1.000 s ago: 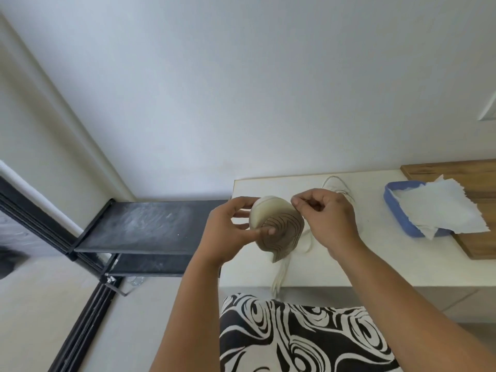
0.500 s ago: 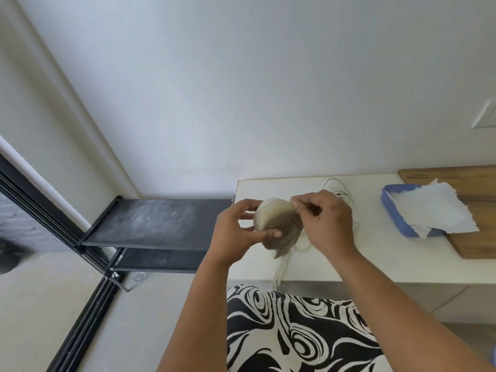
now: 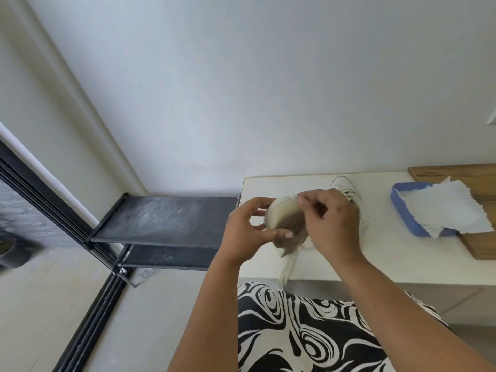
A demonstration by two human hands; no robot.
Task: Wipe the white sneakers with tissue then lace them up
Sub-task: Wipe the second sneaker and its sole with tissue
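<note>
Head cam: left hand (image 3: pixel 248 233) grips sneaker (image 3: pixel 285 224) sole-up; right hand (image 3: pixel 331 224) pinches lace (image 3: pixel 285 267) at toe. Risk: loose lace slips, or sneaker twists w/ pull.

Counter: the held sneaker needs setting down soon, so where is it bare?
Bare counter lies at its left edge, and in front between the right hand and the board. Crowded: tissue tray and second sneaker behind.

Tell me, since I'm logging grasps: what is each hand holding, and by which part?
The left hand grips the sneaker by its toe end, sole toward the camera. The right hand pinches at the sneaker's upper edge; what it pinches is hidden.
</note>
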